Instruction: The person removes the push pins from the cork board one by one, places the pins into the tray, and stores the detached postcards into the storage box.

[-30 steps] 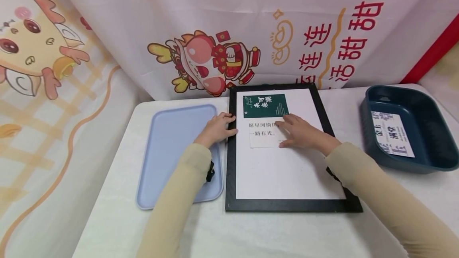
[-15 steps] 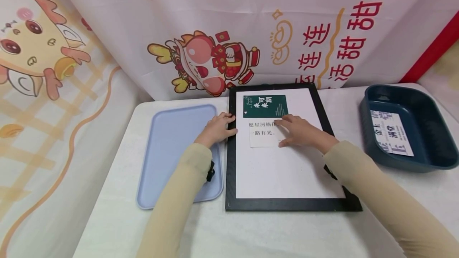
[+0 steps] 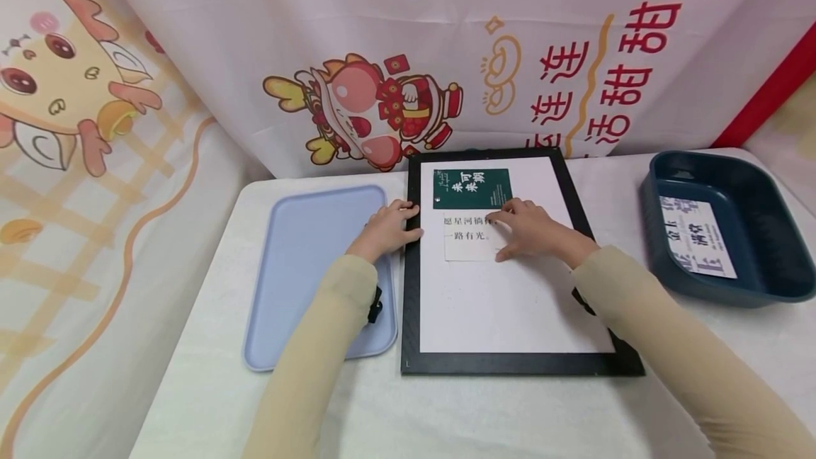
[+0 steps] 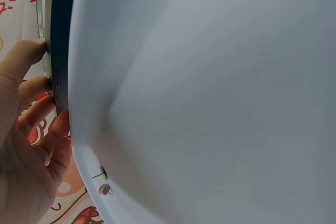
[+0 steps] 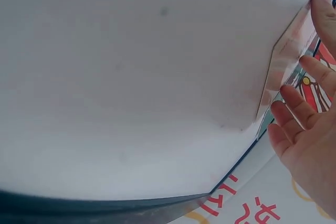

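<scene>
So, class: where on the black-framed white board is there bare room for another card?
The white board is bare below the white card, down to its near frame edge. Its top is crowded: green card, white card, right hand.

The board (image 3: 510, 303) in the middle of the frame is white inside a black frame (image 3: 410, 289); at its upper left sits a dark green card (image 3: 472, 188) with white characters; just under it lies a white card (image 3: 468, 238) printed with black characters; left of centre the tray (image 3: 299, 261) is pale lavender-blue; at the right edge the bin (image 3: 758, 232) is dark teal, holding a white sheet (image 3: 698, 236) with grey-blue characters; the bench (image 3: 210, 346) is white; both sleeves (image 3: 306, 374) are beige; the backdrop (image 3: 382, 55) across the top is white with red characters, gold lines and a red-and-pink cartoon dragon.
</scene>
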Motion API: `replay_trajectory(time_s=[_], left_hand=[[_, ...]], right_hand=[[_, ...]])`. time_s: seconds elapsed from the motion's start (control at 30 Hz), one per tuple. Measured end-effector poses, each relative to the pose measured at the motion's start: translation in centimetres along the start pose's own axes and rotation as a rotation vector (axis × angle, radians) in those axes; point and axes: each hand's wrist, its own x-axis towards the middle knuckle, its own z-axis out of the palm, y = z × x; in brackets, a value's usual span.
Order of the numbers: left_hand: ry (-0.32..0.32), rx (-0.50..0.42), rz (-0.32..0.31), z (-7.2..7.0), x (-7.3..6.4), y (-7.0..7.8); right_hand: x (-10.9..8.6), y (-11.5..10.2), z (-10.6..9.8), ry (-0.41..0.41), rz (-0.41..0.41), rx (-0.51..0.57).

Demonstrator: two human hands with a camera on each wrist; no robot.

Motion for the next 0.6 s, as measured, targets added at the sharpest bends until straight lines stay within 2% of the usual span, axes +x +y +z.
replay_trajectory(time_s=[0.2, 0.6], left_hand=[[0.004, -0.006, -0.002, -0.02, 0.00, 0.00], [0.002, -0.013, -0.003, 0.13, 0.14, -0.14]], right_hand=[[0.29, 0.01, -0.24, 0.001, 0.012, 0.001], [0.11, 0.04, -0.59, 0.067, -0.041, -0.012]])
